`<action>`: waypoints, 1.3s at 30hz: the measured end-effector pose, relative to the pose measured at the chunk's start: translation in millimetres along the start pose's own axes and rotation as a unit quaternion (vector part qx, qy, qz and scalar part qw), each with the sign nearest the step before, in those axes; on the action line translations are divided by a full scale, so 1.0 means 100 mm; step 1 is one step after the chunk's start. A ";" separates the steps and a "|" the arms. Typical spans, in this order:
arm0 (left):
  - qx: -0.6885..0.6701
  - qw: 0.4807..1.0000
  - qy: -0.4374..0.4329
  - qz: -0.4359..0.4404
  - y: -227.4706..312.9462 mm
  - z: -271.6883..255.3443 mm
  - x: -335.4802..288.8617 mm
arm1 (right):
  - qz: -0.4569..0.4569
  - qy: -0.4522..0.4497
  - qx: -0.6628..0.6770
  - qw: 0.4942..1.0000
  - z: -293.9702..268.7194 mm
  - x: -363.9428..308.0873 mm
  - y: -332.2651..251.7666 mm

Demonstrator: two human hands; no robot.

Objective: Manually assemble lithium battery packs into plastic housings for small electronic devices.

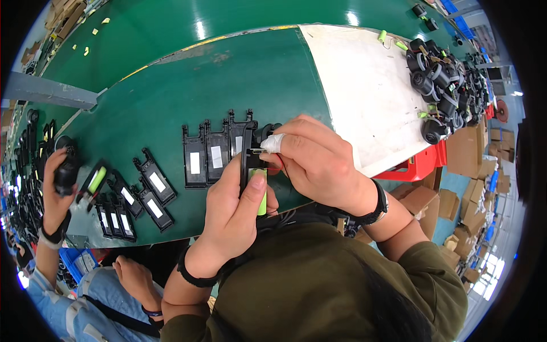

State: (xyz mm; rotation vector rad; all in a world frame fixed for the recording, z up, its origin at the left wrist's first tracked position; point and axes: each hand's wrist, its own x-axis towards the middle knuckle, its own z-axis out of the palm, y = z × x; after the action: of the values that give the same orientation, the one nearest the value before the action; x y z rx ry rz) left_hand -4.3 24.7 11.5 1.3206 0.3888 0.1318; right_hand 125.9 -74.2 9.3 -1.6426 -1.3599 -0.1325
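Observation:
Upright in my left hand [231, 211] is a black plastic housing [247, 157], with my fingers and thumb closed around its lower part. Against the same palm, a lime-green battery cell [262, 202] is held beside the housing. My right hand [322, 159] pinches at a small circuit board [258, 151] by the housing's inner face; white tape wraps one fingertip. A thin red wire [281, 162] loops below these fingers. Partly hidden behind them is a dark rounded part [266, 132]. Just beyond my left hand, several black plastic casings [216, 162] with white labels lie in a row.
More labelled casings [154, 188] lie left on the green table [268, 74]. A co-worker's hand [54, 188] holds a blurred black part there. On the right, a white sheet [364, 97] bears piled black round units [439, 80]; a red plastic stool [419, 165] and cardboard boxes [467, 151] stand beyond.

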 end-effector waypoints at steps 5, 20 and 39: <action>0.143 0.990 0.009 0.011 0.02 0.00 -0.02 | 0.024 -0.018 -0.049 0.998 0.02 -0.04 -0.07; 0.267 0.953 0.030 0.140 0.01 0.06 0.06 | -0.030 -0.045 -0.054 0.997 -0.14 0.13 -0.02; -0.097 0.853 0.503 0.101 0.03 -1.57 0.19 | 0.039 -0.304 -0.116 0.945 0.38 -0.29 0.10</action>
State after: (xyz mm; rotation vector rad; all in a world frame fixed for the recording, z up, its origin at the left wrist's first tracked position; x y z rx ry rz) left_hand -41.7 175.1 -19.9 0.9950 1.0865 1.0426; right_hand 105.3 -66.5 -34.3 -2.0332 -1.7827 0.2988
